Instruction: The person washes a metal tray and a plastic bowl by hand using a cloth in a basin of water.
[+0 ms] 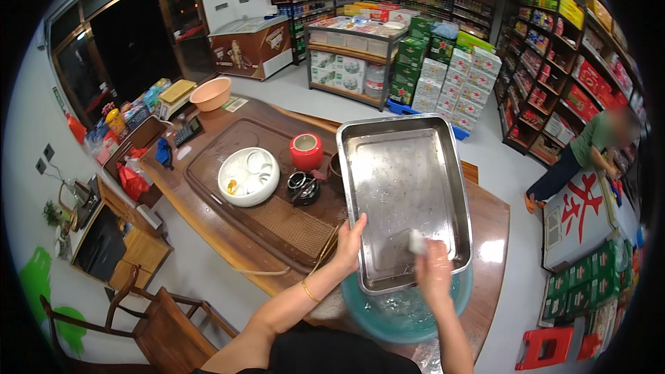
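Observation:
My left hand grips the left rim of a deep rectangular stainless-steel tray, its thumb over the edge. The tray is tilted above a teal plastic basin that holds water. Inside the tray's lower part, my right hand is blurred and wet, with a small white cloth or sponge at its fingertips. Left of the tray, a white round bowl with cups, a red ceramic pot and a black glossy bowl stand on a brown tea tray.
A wooden table carries the basin. An orange basin and a calculator lie at its far left. A wooden chair stands lower left. Another person is at the right, beside a white chest; a red stool stands lower right.

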### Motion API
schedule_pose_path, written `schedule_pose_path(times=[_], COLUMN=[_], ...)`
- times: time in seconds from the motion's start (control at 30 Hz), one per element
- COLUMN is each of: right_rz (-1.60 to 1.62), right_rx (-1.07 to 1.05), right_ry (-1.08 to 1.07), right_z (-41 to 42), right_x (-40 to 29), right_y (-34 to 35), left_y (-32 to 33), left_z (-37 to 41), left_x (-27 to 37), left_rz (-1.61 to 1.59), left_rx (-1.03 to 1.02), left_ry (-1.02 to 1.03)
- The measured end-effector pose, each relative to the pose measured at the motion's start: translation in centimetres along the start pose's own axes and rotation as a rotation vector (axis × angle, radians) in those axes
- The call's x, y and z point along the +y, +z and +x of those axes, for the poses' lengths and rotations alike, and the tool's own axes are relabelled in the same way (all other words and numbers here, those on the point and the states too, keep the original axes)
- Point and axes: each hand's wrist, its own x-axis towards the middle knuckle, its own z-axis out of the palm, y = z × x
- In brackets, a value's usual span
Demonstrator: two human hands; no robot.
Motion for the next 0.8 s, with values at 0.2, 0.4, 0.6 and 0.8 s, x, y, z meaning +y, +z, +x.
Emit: schedule_pose_path(times=[0.2,0.4,0.6,0.8], right_rz=[-0.102,-0.223,-0.14,-0.125], right_rx=[-0.198,0.177,0.217,0.416], right_ry=[-0.328,-0.221,-0.381,-0.124], right_z=[1.8,10.8,13.2,14.9], right_x=[-2.4,1.5,-2.9,-1.0], right_y=[2.9,0.9,2.7,-0.3], left_y=[1.5,3.0,2.7,2.2], left_z=[-2.0,-4.1,-4.2,-5.2], left_x=[1.6,0.9,0.2,0.7], left_rz=[-0.048,0.096,0.332,0.346], left_rx=[-0.026,-0.098,-0.183,-0.264], left_ry=[-0.061,-0.005,0.169,0.235])
